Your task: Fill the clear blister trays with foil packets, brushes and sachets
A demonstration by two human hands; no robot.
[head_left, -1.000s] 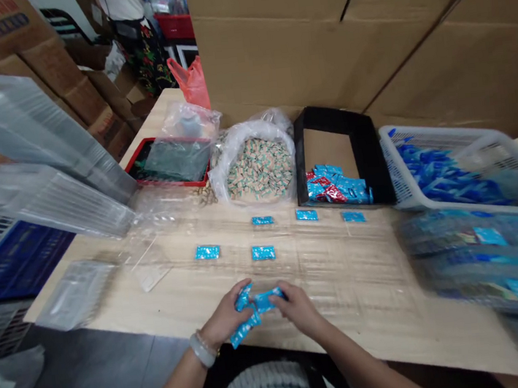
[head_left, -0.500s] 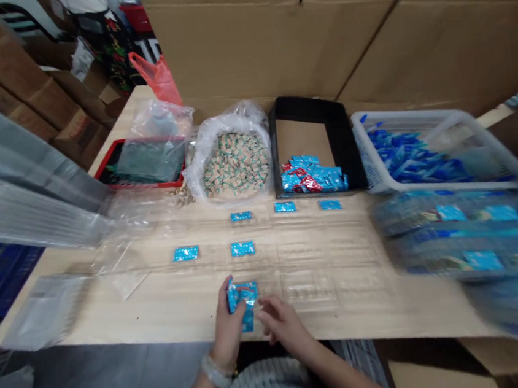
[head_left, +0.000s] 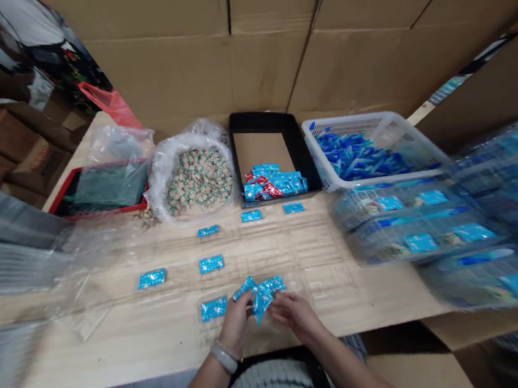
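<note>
My left hand [head_left: 236,321] is closed on several small blue packets [head_left: 261,300] with white print, fanned out above the table's front. Close beside it, my right hand [head_left: 298,314] pinches the edge of a blue packet [head_left: 275,284] at the right of that bunch. Another blue packet [head_left: 214,309] lies flat just left of my left hand, in a clear plastic tray. Farther back, blue packets [head_left: 211,264] lie singly in the shallow compartments of clear trays [head_left: 326,279] spread over the wooden table.
A black box [head_left: 303,152] holds blue and red packets. Left of it are a plastic bag of small beige-and-green packets [head_left: 199,178] and a red tray [head_left: 63,208]. A white basket [head_left: 331,177] contains blue pieces. Filled clear packs [head_left: 429,225] are stacked at right; a person [head_left: 35,26] stands behind.
The view has swung right. A blue packet now lies in the tray left of my left hand. The packets in my left hand are fanned out, and my right hand has closed on one.
</note>
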